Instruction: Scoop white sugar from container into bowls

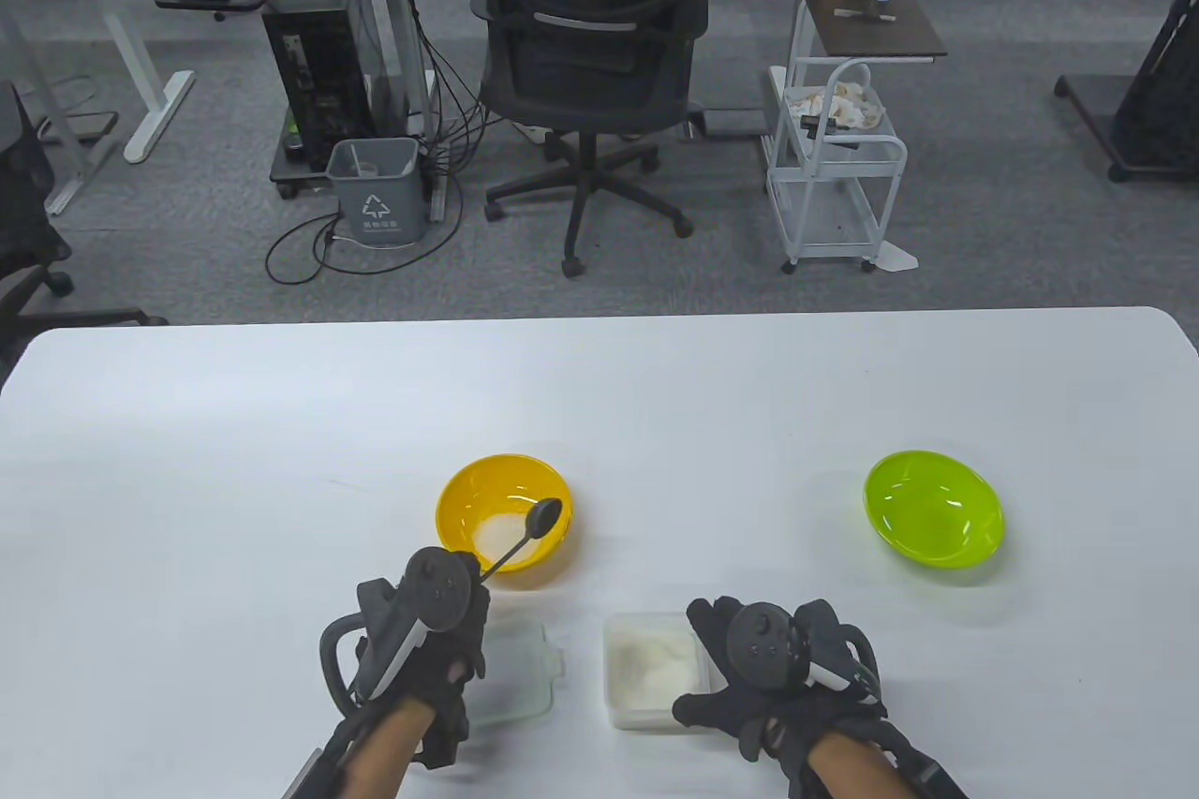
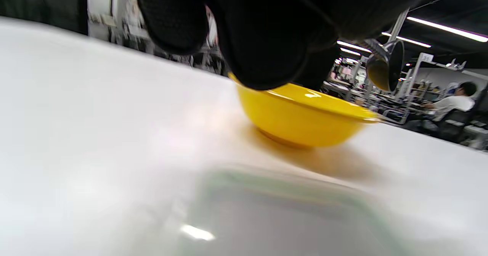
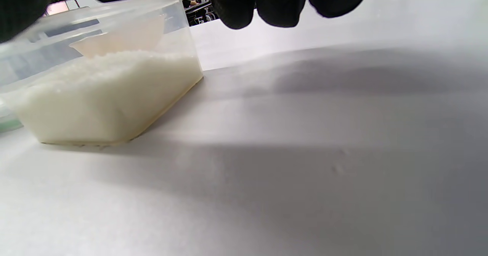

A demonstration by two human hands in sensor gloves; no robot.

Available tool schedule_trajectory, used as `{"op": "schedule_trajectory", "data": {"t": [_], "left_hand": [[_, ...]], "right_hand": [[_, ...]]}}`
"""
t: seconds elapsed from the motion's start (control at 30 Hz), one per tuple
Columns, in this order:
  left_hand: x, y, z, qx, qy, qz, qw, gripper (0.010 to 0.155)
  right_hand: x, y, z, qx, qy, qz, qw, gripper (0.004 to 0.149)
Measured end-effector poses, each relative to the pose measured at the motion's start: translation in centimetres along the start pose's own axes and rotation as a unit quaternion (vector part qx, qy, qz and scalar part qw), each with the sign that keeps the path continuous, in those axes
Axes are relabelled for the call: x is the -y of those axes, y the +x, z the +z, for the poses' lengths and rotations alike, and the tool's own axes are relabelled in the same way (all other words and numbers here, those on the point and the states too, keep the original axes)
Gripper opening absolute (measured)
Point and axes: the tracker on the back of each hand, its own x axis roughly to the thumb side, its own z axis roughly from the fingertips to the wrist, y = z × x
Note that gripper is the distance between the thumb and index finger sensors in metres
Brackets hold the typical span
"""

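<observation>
My left hand (image 1: 440,621) grips the handle of a black spoon (image 1: 546,515); its head hangs over the yellow bowl (image 1: 468,485), which holds some white sugar (image 1: 496,537). In the left wrist view the spoon head (image 2: 387,67) is above the bowl's (image 2: 305,122) right rim, tilted on its side. My right hand (image 1: 749,663) holds the right side of the clear sugar container (image 1: 651,668), thumb at the near corner, fingers at the far corner. The container (image 3: 106,95) is well filled. The green bowl (image 1: 933,509) looks empty at the right.
The container's clear lid (image 1: 520,668) lies flat on the white table (image 1: 187,509) under my left hand, left of the container; it shows blurred in the left wrist view (image 2: 267,218). An office chair (image 1: 585,68) and a cart (image 1: 834,171) stand beyond the far edge.
</observation>
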Motion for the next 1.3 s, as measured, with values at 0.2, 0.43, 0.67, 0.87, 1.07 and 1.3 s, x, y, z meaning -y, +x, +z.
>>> {"op": "schedule_trajectory", "data": {"t": [0.2,0.43,0.67,0.87,1.07,1.3], "left_hand": [[0.5,3.8,0.6,0.042,-0.078,0.094,0.992,0.050],[2.5,7.5,1.8,0.112,-0.131,0.130,0.976,0.051],[4.9,9.0,3.4,0.160,-0.189,0.183,0.951,0.050],[5.6,10.0,4.8,0.181,-0.207,0.194,0.942,0.048],[5.7,10.3,5.3,0.238,-0.186,0.152,0.941,0.054],[5.0,10.3,6.0,0.275,-0.109,0.087,0.951,0.069]], "right_hand": [[0.0,0.2,0.1,0.000,-0.019,-0.016,1.000,0.093],[1.8,1.0,1.8,-0.005,-0.164,-0.075,0.984,0.072],[2.6,2.1,2.8,-0.018,-0.222,-0.188,0.956,0.054],[2.0,2.7,2.9,-0.039,-0.210,-0.263,0.941,0.051],[1.9,2.5,3.1,-0.050,-0.216,-0.267,0.938,0.045],[2.8,1.9,3.4,-0.052,-0.241,-0.227,0.942,0.042]]}}
